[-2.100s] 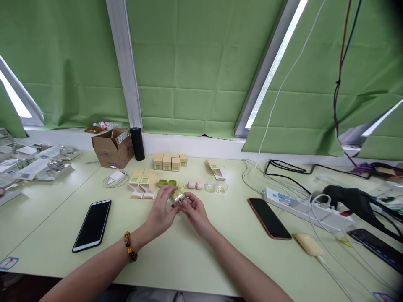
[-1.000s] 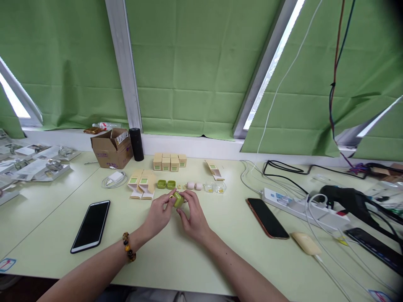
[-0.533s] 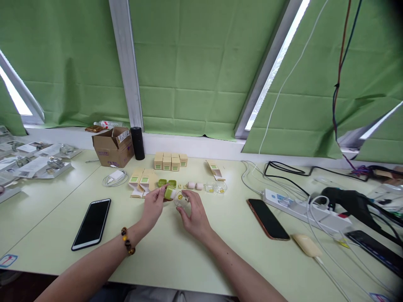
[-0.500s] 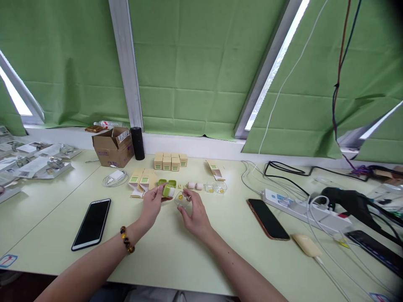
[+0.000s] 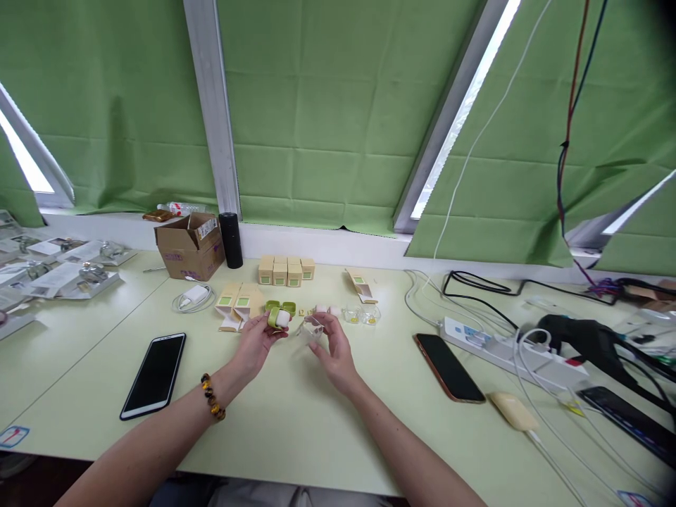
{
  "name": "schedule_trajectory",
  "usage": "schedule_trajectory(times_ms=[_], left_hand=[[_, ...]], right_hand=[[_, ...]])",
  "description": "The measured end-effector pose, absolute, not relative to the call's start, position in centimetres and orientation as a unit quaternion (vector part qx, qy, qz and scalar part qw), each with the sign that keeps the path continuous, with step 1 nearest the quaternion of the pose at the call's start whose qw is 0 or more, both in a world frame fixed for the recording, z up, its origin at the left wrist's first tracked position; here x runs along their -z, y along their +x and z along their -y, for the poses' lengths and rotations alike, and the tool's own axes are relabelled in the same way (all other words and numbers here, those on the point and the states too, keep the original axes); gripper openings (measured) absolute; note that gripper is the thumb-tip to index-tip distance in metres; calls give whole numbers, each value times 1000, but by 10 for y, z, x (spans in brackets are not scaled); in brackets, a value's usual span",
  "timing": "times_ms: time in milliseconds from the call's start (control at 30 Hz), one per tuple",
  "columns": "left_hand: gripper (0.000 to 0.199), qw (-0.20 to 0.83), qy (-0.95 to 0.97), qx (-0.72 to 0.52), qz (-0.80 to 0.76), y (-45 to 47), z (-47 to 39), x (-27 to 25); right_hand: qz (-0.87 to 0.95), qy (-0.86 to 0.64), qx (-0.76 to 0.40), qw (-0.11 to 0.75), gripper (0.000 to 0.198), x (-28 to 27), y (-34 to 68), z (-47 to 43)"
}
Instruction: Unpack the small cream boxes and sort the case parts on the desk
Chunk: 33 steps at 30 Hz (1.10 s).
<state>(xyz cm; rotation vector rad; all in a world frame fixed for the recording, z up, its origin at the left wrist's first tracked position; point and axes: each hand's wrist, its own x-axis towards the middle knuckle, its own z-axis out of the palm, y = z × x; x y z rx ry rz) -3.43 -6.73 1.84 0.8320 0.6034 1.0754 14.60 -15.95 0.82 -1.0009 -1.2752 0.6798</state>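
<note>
Between the thumb and fingers of my left hand (image 5: 256,345) is a small green case with a white block (image 5: 279,319) in it. My right hand (image 5: 336,352) grips a small clear plastic case (image 5: 310,328), just right of the green one and apart from it. Beyond my hands, a green open case (image 5: 288,308) lies on the table, with small yellow pieces (image 5: 305,313) beside it. White-pink blocks (image 5: 328,310) sit partly behind my right fingers. To the right are clear cases with yellow bits inside (image 5: 362,316).
Several small cardboard boxes (image 5: 286,272) stand at the back, with opened ones (image 5: 237,304) to the left. A phone (image 5: 153,377) lies at left, another (image 5: 448,367) at right. Further right are a power strip (image 5: 512,355) and cables. A brown carton (image 5: 190,246) stands back left.
The clear case in my right hand has turned and moved slightly right, and the yellow piece seen in it no longer shows. My left hand has tilted the green case and lowered it a little.
</note>
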Motion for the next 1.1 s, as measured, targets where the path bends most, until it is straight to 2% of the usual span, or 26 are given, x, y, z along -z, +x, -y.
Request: schedule_trajectory(times_ms=[133, 233, 300, 500, 667, 967, 1100], left_hand=[[24, 728, 378, -496, -284, -34, 66, -17], [24, 729, 376, -497, -283, -33, 68, -18], [24, 730, 375, -497, -280, -32, 69, -19], [25, 735, 390, -481, -275, -34, 69, -17], [24, 736, 388, -483, -272, -34, 68, -14], [24, 739, 397, -474, -268, -34, 68, -15], [23, 742, 388, -476, -270, -33, 70, -17]], right_hand=[[470, -319, -433, 700, 39, -18, 150, 160], [415, -286, -506, 700, 19, -23, 152, 160], [391, -276, -528, 701, 14, -25, 152, 159], [367, -283, -526, 713, 22, -25, 154, 157], [352, -263, -547, 712, 18, -25, 156, 158], [333, -275, -531, 729, 23, -14, 164, 153], [307, -280, -521, 746, 31, -12, 165, 150]])
